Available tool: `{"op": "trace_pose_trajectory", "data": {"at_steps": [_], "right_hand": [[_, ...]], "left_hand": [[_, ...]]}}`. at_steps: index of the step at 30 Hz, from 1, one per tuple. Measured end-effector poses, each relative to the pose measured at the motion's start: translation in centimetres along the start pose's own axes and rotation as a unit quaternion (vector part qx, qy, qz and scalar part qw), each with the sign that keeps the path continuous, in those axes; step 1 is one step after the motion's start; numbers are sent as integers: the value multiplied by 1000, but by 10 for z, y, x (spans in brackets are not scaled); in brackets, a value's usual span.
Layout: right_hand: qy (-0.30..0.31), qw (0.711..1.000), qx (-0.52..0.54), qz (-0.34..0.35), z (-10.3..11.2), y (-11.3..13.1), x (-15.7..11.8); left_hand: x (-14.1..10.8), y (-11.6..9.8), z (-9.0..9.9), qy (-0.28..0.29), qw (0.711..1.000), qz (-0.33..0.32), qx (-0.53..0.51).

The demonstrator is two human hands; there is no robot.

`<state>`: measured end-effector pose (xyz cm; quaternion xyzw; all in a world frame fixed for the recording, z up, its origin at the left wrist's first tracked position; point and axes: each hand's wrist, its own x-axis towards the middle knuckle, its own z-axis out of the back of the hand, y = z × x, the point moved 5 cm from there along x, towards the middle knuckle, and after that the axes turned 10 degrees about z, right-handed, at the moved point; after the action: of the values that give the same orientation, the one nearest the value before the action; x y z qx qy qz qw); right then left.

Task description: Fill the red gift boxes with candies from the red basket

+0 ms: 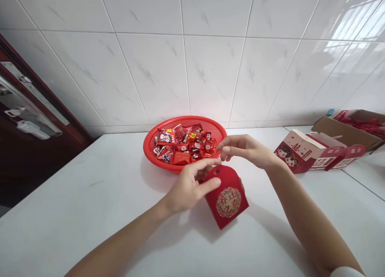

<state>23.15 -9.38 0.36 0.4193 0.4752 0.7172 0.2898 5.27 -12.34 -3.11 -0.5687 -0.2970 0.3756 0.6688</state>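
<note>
My left hand (pixel 192 185) grips a small red candy box (pixel 228 201) near its rounded top flap, thumb on the near face and fingers behind. The box is tilted above the table and bears a round gold emblem with Chinese characters. My right hand (pixel 245 149) hangs just above and behind the box, beside the basket's right rim. Its fingers are loosely bent, and nothing shows between them. Behind both hands, a red plastic basket (pixel 153 158) holds several wrapped candies (pixel 183 144), mostly red.
At the right stand pink-and-red printed gift boxes (pixel 296 152). Behind them is a cardboard carton (pixel 339 128) with dark pink ribbon-like pieces (pixel 357 122). The white table (pixel 90 213) meets a tiled wall (pixel 150 68). A dark red door (pixel 36 120) with a metal lock is at the left.
</note>
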Motion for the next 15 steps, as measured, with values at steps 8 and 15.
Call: {"op": "trace_pose_trajectory", "data": {"at_steps": [8, 15], "right_hand": [[33, 998, 58, 3, 7, -12, -4], [96, 991, 94, 9, -8, -7, -4]], "left_hand": [[-1, -23, 39, -60, 984, -34, -164], [-8, -32, 57, -119, 981, -78, -130]]}}
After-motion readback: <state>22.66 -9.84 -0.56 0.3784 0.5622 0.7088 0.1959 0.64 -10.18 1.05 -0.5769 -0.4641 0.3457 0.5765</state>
